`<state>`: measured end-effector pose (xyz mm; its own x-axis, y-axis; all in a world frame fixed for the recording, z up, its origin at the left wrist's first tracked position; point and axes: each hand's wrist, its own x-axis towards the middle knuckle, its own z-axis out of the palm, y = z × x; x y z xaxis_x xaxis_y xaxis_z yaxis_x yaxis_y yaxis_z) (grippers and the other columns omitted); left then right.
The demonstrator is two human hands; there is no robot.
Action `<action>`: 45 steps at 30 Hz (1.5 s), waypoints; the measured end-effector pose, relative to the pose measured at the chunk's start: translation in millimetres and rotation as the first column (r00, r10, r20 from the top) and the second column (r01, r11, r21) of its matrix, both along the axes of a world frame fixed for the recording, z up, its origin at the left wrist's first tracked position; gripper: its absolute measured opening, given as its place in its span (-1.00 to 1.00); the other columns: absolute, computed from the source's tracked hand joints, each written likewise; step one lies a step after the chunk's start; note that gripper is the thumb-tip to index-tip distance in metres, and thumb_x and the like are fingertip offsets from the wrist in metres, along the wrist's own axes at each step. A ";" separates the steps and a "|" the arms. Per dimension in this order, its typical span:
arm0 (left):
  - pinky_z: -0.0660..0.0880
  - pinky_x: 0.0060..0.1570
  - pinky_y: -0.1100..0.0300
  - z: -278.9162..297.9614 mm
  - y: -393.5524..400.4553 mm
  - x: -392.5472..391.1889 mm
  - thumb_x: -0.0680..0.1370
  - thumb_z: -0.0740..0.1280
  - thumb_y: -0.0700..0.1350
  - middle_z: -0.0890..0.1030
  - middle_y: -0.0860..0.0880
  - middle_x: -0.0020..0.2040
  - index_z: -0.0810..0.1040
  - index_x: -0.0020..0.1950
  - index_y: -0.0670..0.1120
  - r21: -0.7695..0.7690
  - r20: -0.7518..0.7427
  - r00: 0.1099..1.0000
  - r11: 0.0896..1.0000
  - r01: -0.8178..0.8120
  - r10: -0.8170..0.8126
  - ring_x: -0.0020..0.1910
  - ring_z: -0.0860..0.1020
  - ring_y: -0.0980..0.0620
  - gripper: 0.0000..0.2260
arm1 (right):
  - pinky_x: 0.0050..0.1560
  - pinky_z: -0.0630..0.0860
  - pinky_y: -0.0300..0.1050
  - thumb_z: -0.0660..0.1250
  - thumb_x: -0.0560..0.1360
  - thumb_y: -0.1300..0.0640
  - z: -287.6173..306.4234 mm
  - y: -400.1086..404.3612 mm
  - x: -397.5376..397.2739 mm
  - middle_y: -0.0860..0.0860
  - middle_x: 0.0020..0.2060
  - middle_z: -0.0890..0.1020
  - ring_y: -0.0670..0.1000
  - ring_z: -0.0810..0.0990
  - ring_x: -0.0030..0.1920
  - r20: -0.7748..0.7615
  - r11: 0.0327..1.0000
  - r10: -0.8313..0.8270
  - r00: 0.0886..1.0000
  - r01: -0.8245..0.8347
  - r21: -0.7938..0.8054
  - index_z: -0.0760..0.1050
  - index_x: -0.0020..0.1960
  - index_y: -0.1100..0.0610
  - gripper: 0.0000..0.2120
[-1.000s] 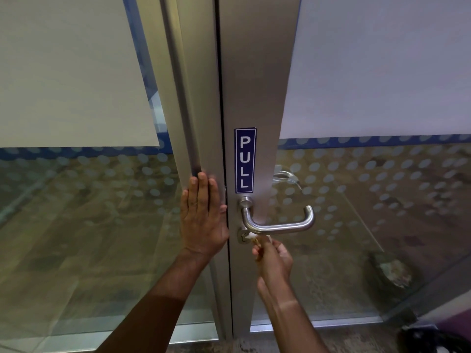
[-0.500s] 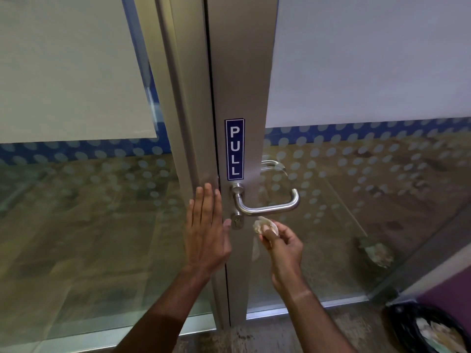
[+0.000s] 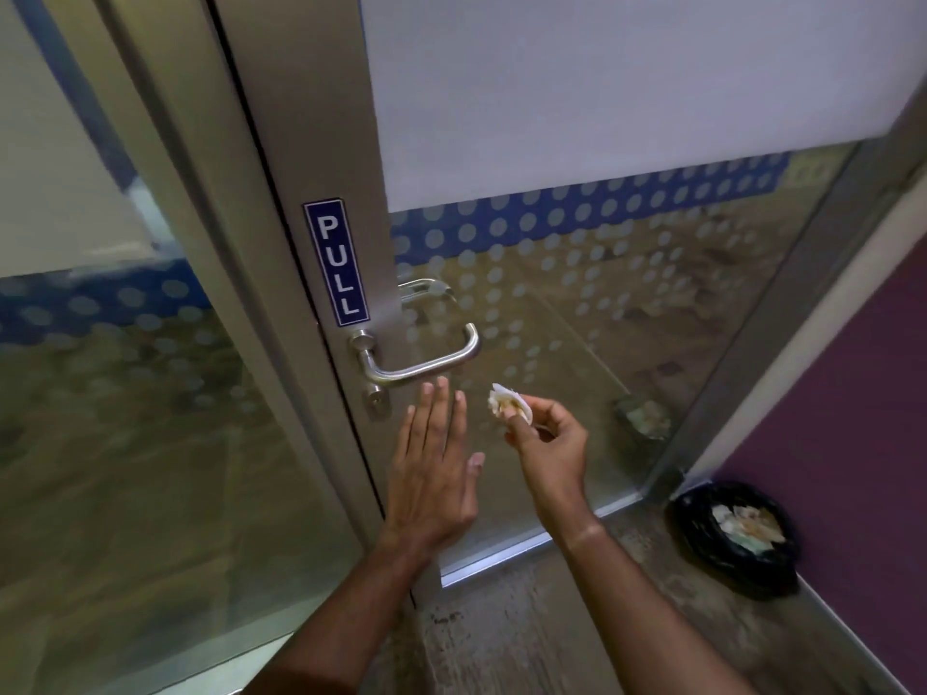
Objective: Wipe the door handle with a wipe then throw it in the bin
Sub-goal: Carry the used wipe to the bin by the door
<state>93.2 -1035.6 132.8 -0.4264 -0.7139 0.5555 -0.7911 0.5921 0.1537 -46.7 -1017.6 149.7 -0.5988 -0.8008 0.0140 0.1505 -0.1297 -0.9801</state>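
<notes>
Holding crumpled wipe [image 3: 507, 403] pinched in our right hand [image 3: 549, 446], just off handle [image 3: 419, 361]. Left hand [image 3: 434, 474] flat, fingers spread, holding nothing. We think wiping done. Bin [image 3: 735, 536] on floor at right; throwing left.

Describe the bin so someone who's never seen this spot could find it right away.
Start at the glass door with the blue PULL sign and the curved steel lever handle. Follow the door's bottom edge right to the corner by the purple wall. There on the floor stands the small round bin, the only thing lined with a black bag, crumpled pale wipes inside.
</notes>
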 end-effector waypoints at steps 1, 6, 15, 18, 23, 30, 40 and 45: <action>0.03 0.53 -0.08 -0.5 2.7 -9.6 0.53 0.17 0.02 0.06 -0.23 0.59 0.09 0.57 -0.22 0.017 -0.002 1.000 0.999 0.027 -0.027 0.60 -0.01 -0.14 -0.34 | -0.03 0.63 0.02 0.46 0.47 0.27 -0.3 5.6 -10.0 0.08 -0.17 0.74 -0.08 0.67 -0.17 -0.025 1.000 -0.028 0.999 0.028 0.011 0.64 -0.03 0.18 -0.91; -0.03 0.55 -0.02 -3.7 11.9 -58.0 0.53 0.19 0.04 0.04 -0.21 0.61 0.08 0.58 -0.23 0.097 -0.003 0.994 0.989 0.110 -0.110 0.61 -0.03 -0.12 -0.31 | -0.11 0.65 0.04 0.51 0.41 0.21 -4.8 29.1 -59.2 0.02 -0.26 0.72 -0.03 0.65 -0.27 -0.116 0.982 -0.168 0.979 0.176 0.063 0.62 -0.16 0.09 -0.91; -0.03 0.55 0.02 -18.3 22.1 -192.4 0.54 0.18 0.08 -0.01 -0.17 0.62 0.03 0.60 -0.20 0.173 0.011 0.966 0.952 0.253 -0.258 0.61 -0.06 -0.08 -0.29 | -0.22 0.53 -0.38 0.52 0.41 0.17 -18.9 76.8 -184.7 0.01 -0.17 0.68 -0.18 0.65 -0.27 -0.273 0.940 -0.296 0.915 0.330 0.086 0.59 0.06 0.02 -0.75; -0.05 0.55 0.03 -21.2 32.6 -253.2 0.54 0.17 0.08 -0.03 -0.16 0.62 0.02 0.60 -0.19 0.198 0.016 0.952 0.934 0.296 -0.305 0.61 -0.07 -0.08 -0.28 | -0.07 0.58 -0.28 0.47 0.45 0.19 -23.8 96.3 -244.3 -0.02 -0.08 0.70 -0.15 0.66 -0.10 -0.362 0.927 -0.305 0.881 0.362 0.101 0.64 0.16 0.06 -0.71; -0.04 0.55 0.00 -20.5 42.0 -341.0 0.55 0.16 0.08 -0.05 -0.15 0.63 0.00 0.60 -0.19 0.211 0.020 0.931 0.912 0.352 -0.364 0.61 -0.09 -0.07 -0.29 | -0.24 0.51 -0.29 0.46 0.46 0.19 -30.5 119.0 -329.6 -0.04 -0.11 0.61 -0.07 0.62 -0.23 -0.405 0.891 -0.373 0.835 0.444 0.096 0.69 0.04 0.03 -0.82; -0.05 0.55 0.00 -18.6 45.8 -425.0 0.56 0.14 0.09 -0.07 -0.15 0.63 -0.04 0.60 -0.17 0.217 0.043 0.900 0.883 0.416 -0.434 0.61 -0.11 -0.07 -0.29 | -0.31 0.47 -0.46 0.46 0.46 0.20 -36.4 141.7 -405.1 -0.07 -0.09 0.68 -0.26 0.63 -0.24 -0.403 0.831 -0.482 0.779 0.551 0.072 0.69 -0.01 0.06 -0.87; -0.10 0.57 0.01 -36.8 22.7 -509.2 0.56 0.12 0.10 -0.10 -0.17 0.63 -0.08 0.61 -0.18 0.250 0.085 0.840 0.827 0.503 -0.537 0.61 -0.15 -0.06 -0.28 | -0.31 0.50 -0.42 0.49 0.45 0.11 -59.1 140.9 -475.6 -0.07 -0.18 0.72 -0.20 0.63 -0.29 -0.430 0.722 -0.571 0.700 0.677 0.143 0.69 -0.01 0.04 -0.88; -0.13 0.57 0.02 -46.7 -5.5 -539.9 0.60 0.09 0.12 -0.13 -0.15 0.63 -0.10 0.61 -0.17 0.276 0.087 0.820 0.804 0.527 -0.566 0.61 -0.18 -0.05 -0.30 | -0.32 0.49 -0.47 0.51 0.44 0.15 -67.6 121.3 -500.6 -0.04 -0.15 0.67 -0.21 0.63 -0.26 -0.478 0.669 -0.600 0.642 0.730 0.141 0.67 -0.05 0.03 -0.90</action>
